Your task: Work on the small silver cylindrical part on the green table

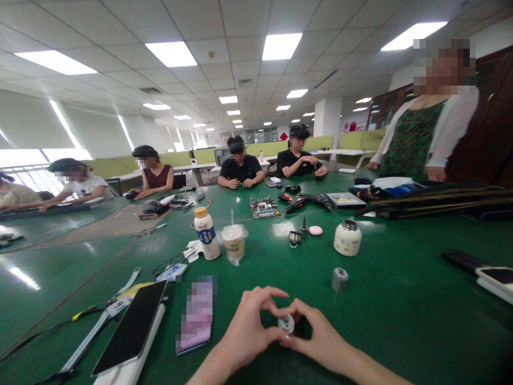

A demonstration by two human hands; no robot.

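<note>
Just above the near part of the green table, a small round silvery part (286,323) with a dark centre is held between my hands; its exact kind I cannot make out. My left hand (250,323) grips it from the left with thumb and fingertips. From the right, the fingertips of my right hand (315,329) close on the same part. Ahead and to the right stands a grey cylindrical cup-like lid (340,280). Behind it is a cream patterned thermos flask (348,238), its metal neck uncovered. A small metal piece (295,239) and a pink oval object (316,230) lie farther forward.
Left lie a pixelated phone (196,315), a black-screened tablet (130,326) and a silver strap (92,334). A milk bottle (207,235) and a drink cup (233,243) stand ahead. Beyond are a circuit board (264,207) and power drills (294,205). Several people sit around; one stands right.
</note>
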